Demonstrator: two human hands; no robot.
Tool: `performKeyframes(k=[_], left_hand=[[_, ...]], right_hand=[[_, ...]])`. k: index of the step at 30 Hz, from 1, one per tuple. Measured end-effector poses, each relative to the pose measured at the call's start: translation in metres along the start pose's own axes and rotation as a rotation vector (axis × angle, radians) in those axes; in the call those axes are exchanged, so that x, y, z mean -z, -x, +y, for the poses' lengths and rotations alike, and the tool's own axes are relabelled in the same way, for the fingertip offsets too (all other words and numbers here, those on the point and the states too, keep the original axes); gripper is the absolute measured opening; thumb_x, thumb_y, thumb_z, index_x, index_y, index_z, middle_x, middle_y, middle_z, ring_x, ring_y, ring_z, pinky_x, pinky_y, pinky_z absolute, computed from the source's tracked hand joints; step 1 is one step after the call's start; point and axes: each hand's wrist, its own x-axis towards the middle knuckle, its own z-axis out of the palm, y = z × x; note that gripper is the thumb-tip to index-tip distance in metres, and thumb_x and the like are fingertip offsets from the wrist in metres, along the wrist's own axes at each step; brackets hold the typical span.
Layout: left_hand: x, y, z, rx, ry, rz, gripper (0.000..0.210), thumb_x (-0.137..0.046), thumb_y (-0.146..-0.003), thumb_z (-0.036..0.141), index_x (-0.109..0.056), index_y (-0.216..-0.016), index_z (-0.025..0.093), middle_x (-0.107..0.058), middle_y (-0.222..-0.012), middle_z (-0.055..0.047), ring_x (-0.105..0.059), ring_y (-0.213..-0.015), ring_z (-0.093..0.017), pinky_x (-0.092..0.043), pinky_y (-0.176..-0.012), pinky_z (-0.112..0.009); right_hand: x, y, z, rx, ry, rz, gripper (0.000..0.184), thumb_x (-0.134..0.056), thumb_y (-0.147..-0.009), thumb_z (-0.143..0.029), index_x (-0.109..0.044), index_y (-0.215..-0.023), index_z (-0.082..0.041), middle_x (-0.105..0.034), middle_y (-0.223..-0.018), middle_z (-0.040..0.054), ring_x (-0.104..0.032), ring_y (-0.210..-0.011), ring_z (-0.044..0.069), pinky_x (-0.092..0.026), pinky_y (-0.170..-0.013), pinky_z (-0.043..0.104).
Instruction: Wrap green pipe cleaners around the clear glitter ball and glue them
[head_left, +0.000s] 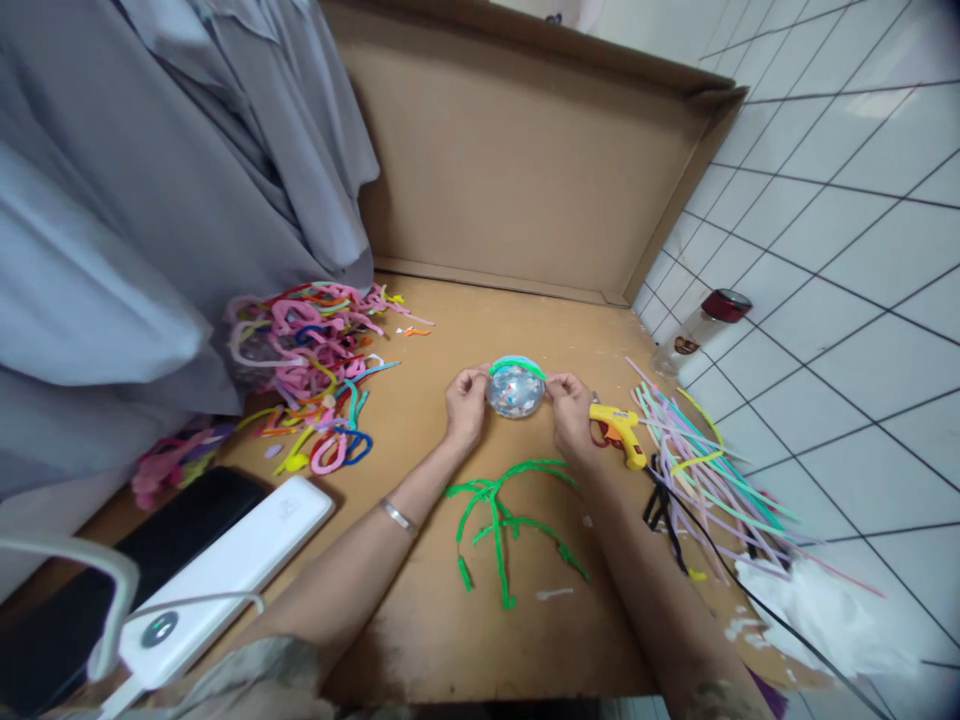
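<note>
My left hand (466, 408) and my right hand (570, 408) are closed at either side of a clear round dish-like piece (514, 393) with specks and reflections in it. A green pipe cleaner (519, 365) arches along its far rim, and my fingertips pinch at its two ends. Whether my fingers also grip the round piece, I cannot tell. Between my forearms lies a branching green pipe cleaner shape (495, 500), flat on the table. Just right of my right hand rests a yellow glue gun (621, 430).
A tangled heap of coloured pipe cleaners (307, 340) lies left, near a white power bank (225, 580). Straight pipe cleaners (712, 480), a black cable (720, 550), white tissue (817, 610) and a red-lidded jar (705, 325) are right. A cardboard panel (525, 160) stands behind.
</note>
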Motion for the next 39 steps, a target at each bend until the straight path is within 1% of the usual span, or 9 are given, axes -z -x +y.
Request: performKeyframes(k=[3,5,12,19,24,32,39], left_hand=[[0.002,0.002,-0.003,-0.089,-0.047,0.01,0.017,-0.061,-0.073,0.029,-0.054,-0.061,0.019,-0.071,-0.084,-0.005,-0.065,-0.092,-0.019,-0.047,-0.086,-0.031],[0.004,0.003,-0.004,-0.126,-0.081,0.003,0.018,-0.061,-0.075,0.03,-0.054,-0.061,0.019,-0.071,-0.087,-0.006,-0.065,-0.093,-0.019,-0.047,-0.086,-0.031],[0.007,0.005,-0.006,-0.171,-0.162,-0.025,0.024,-0.06,-0.08,0.036,-0.053,-0.065,0.019,-0.071,-0.095,-0.009,-0.064,-0.09,-0.019,-0.048,-0.083,-0.032],[0.006,0.005,-0.007,-0.167,-0.165,-0.024,0.029,-0.062,-0.079,0.044,-0.055,-0.067,0.019,-0.07,-0.094,-0.009,-0.064,-0.09,-0.02,-0.049,-0.085,-0.034],[0.008,0.005,-0.008,-0.158,-0.137,-0.013,0.031,-0.065,-0.076,0.046,-0.056,-0.065,0.019,-0.07,-0.09,-0.009,-0.065,-0.094,-0.022,-0.049,-0.088,-0.036],[0.009,0.004,-0.013,-0.105,-0.094,0.006,0.027,-0.067,-0.075,0.043,-0.058,-0.067,0.019,-0.071,-0.09,-0.008,-0.066,-0.094,-0.021,-0.049,-0.091,-0.036],[0.008,0.004,-0.014,-0.061,-0.078,0.032,0.023,-0.067,-0.073,0.039,-0.059,-0.066,0.019,-0.071,-0.086,-0.005,-0.066,-0.091,-0.019,-0.049,-0.089,-0.033]], right_hand=[[-0.002,0.003,0.002,0.049,-0.008,0.017,0.018,-0.063,-0.064,-0.036,-0.057,-0.064,-0.019,-0.061,-0.066,-0.0025,-0.053,-0.068,0.014,-0.043,-0.071,0.029],[-0.003,0.005,0.003,0.07,-0.011,0.025,0.018,-0.063,-0.066,-0.036,-0.055,-0.065,-0.02,-0.062,-0.068,-0.0021,-0.054,-0.07,0.014,-0.043,-0.072,0.029],[-0.002,0.005,0.007,0.093,0.028,0.04,0.021,-0.061,-0.069,-0.04,-0.055,-0.067,-0.02,-0.057,-0.065,-0.0027,-0.051,-0.068,0.013,-0.04,-0.068,0.028],[0.0,0.002,0.011,0.051,0.012,0.058,0.021,-0.062,-0.065,-0.038,-0.055,-0.066,-0.019,-0.054,-0.061,-0.0037,-0.049,-0.064,0.013,-0.04,-0.066,0.027],[0.001,0.0,0.013,0.029,0.013,0.057,0.017,-0.064,-0.065,-0.034,-0.057,-0.066,-0.019,-0.059,-0.064,-0.0023,-0.052,-0.067,0.014,-0.042,-0.068,0.028],[-0.001,0.0,0.011,-0.065,-0.063,0.078,0.012,-0.066,-0.06,-0.028,-0.06,-0.062,-0.018,-0.062,-0.062,-0.002,-0.053,-0.067,0.014,-0.044,-0.071,0.03],[-0.003,0.002,0.01,-0.093,-0.102,0.107,0.014,-0.069,-0.058,-0.028,-0.06,-0.062,-0.019,-0.063,-0.061,-0.0021,-0.054,-0.066,0.014,-0.045,-0.071,0.03]])
